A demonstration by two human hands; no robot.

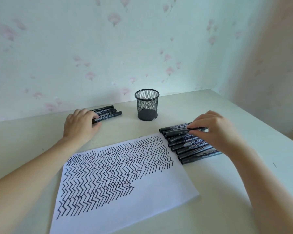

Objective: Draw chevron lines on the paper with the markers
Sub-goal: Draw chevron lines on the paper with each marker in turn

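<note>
Paper: a white sheet (142, 196) lies flat on the table, turned a bit, closest to the person. Black zigzag lines (112, 168) fill the top and left part. The bottom right part is still white.

Table: a pale top (227, 208) holds all the things. Small dark marks dot it here and there.

Right hand: the right hand (213, 130) reaches over the big row of markers, just past the right top corner of the paper. Its fingers (193, 128) are bent and pinch one black marker (181, 131) near the top of the row.

Big row of markers: many black markers (191, 147) lie side by side, touching each other, caps pointing left. The row starts next to the paper's corner and runs down along its right edge.

Left hand: the left hand (80, 124) rests palm down on the table past the top left of the paper. Its fingertips (96, 116) curl onto the near end of a small pile of markers. I cannot tell if it really grips one or only touches them.

Small pile of markers: a few black markers (108, 112) lie together, close to the wall, well apart from the big row.

Pen cup: a black mesh cup (147, 104) stands upright between the two groups of markers, farther back. I see nothing sticking out of it.

Wall: pale wallpaper (108, 48) with soft pink flowers rises behind the table.
</note>
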